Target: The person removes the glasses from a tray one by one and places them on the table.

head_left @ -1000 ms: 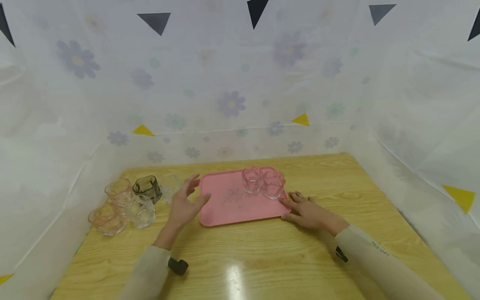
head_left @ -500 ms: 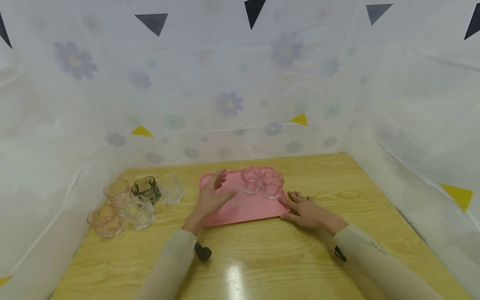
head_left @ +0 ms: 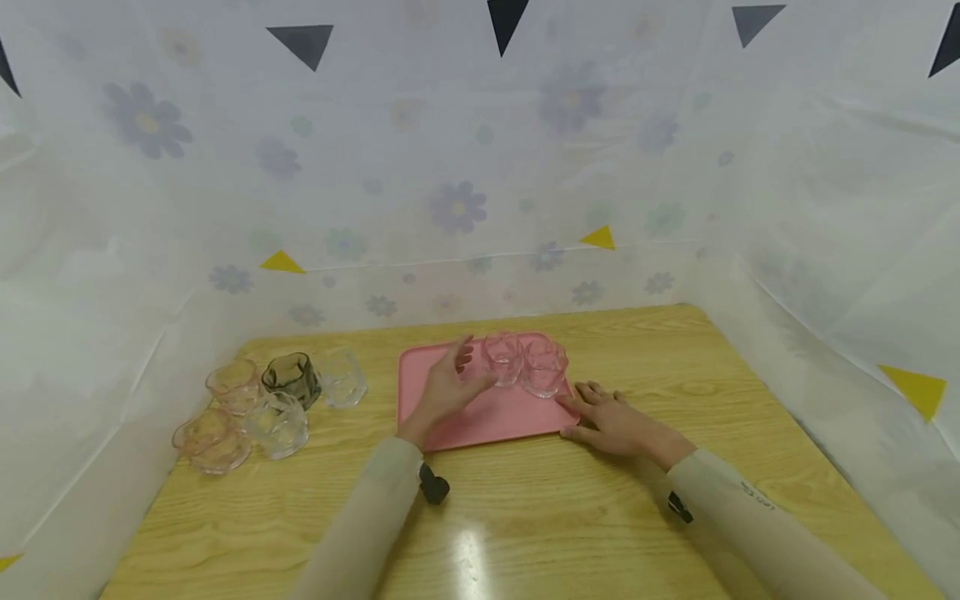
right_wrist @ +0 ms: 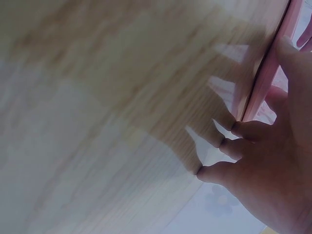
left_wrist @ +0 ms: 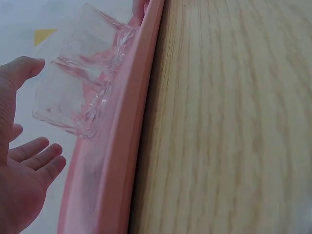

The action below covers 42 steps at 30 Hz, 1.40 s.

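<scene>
A pink tray (head_left: 442,433) lies on the wooden table, with two clear glasses standing at its right end. My left hand (head_left: 447,390) is over the tray, thumb and fingers spread apart, just left of the nearer-left glass (head_left: 502,360). In the left wrist view that glass (left_wrist: 68,105) stands right in front of the parted thumb and fingers, which hold nothing. The other glass (head_left: 545,368) is beside it to the right. My right hand (head_left: 618,423) rests at the tray's right edge, thumb and index on the rim and the other fingertips on the table (right_wrist: 122,122).
At the table's left stand several glasses: two amber ones (head_left: 213,442), a dark grey one (head_left: 292,381) and two clear ones (head_left: 341,379). White flowered curtains (head_left: 457,283) enclose the table at the back and both sides.
My left hand has moved right from beside the clear glass on the left, across the tray, to the glasses on it. The right hand has stayed at the tray's edge.
</scene>
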Motion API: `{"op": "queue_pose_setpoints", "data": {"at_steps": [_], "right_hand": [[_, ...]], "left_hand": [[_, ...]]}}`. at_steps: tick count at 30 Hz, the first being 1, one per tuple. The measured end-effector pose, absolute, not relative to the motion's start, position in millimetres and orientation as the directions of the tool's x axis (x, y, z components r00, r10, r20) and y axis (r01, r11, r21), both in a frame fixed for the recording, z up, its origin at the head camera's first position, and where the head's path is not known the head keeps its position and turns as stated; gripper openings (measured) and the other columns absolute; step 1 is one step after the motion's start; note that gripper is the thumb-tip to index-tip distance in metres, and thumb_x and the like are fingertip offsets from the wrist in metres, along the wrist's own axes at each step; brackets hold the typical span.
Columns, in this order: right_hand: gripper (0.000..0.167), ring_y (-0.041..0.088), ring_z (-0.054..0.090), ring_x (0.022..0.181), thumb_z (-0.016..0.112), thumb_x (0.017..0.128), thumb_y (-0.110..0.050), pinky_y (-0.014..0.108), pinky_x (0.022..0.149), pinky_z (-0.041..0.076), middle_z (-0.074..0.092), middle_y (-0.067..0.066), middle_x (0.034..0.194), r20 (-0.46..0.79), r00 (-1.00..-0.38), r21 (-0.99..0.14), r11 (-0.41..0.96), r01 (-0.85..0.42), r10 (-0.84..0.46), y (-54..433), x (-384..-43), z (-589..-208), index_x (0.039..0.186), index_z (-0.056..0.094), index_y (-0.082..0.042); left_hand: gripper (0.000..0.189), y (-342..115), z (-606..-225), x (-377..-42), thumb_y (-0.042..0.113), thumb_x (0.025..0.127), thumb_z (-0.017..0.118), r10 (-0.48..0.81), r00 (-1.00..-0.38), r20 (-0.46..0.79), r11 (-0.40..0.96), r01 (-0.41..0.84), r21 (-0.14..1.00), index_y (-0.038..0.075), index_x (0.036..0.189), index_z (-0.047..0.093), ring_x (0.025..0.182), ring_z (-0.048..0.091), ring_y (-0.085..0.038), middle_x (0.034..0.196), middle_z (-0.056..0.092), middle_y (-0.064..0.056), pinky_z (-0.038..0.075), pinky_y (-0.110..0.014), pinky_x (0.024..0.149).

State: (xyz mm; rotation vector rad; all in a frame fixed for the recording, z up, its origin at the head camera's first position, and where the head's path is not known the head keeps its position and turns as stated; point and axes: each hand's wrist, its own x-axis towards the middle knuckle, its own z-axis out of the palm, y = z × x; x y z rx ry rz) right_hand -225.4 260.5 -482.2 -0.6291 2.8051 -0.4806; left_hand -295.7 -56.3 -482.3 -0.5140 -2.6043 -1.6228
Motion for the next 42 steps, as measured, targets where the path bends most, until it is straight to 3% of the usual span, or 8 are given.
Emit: {"op": "queue_pose_setpoints", "data": {"at_steps": [32, 35, 38, 42], "right_hand": [[0.077, 0.052, 0.013, 0.16, 0.049, 0.105, -0.064, 0.08, 0.122, 0.012, 0.019, 0.028, 0.173, -0.162, -0.881, -0.367, 0.856, -0.364, -0.444, 263, -226, -488, 0.166, 0.035, -0.02], [0.075, 0.053, 0.013, 0.16, 0.049, 0.106, -0.063, 0.081, 0.122, 0.012, 0.019, 0.029, 0.172, -0.165, -0.88, -0.369, 0.855, -0.363, -0.445, 262, -226, -488, 0.166, 0.035, -0.02], [0.075, 0.053, 0.012, 0.16, 0.05, 0.106, -0.061, 0.081, 0.122, 0.011, 0.019, 0.03, 0.172, -0.168, -0.879, -0.374, 0.854, -0.362, -0.446, 261, -226, -486, 0.166, 0.034, -0.02], [0.074, 0.053, 0.012, 0.16, 0.05, 0.106, -0.061, 0.081, 0.122, 0.011, 0.019, 0.03, 0.172, -0.163, -0.881, -0.38, 0.853, -0.358, -0.443, 261, -225, -484, 0.166, 0.035, -0.019]], "left_hand": [[0.096, -28, -499, -320, 0.033, 0.088, 0.087, 0.262, -0.959, 0.107, 0.375, 0.204, 0.904, 0.018, 0.167, 0.033, 0.144, 0.051, -0.038, 0.155, 0.054, -0.019, 0.047, -0.054, 0.118], [0.097, -28, -499, -321, 0.033, 0.089, 0.087, 0.268, -0.955, 0.123, 0.394, 0.225, 0.891, 0.014, 0.166, 0.033, 0.136, 0.056, -0.035, 0.149, 0.057, -0.019, 0.051, -0.052, 0.113], [0.093, -28, -499, -322, 0.032, 0.089, 0.086, 0.275, -0.95, 0.145, 0.411, 0.253, 0.876, 0.01, 0.164, 0.037, 0.118, 0.06, -0.03, 0.135, 0.063, -0.017, 0.055, -0.046, 0.098], [0.081, -28, -499, -323, 0.031, 0.089, 0.086, 0.283, -0.942, 0.183, 0.412, 0.291, 0.863, 0.011, 0.158, 0.048, 0.098, 0.055, -0.022, 0.119, 0.065, -0.014, 0.05, -0.037, 0.082]]}}
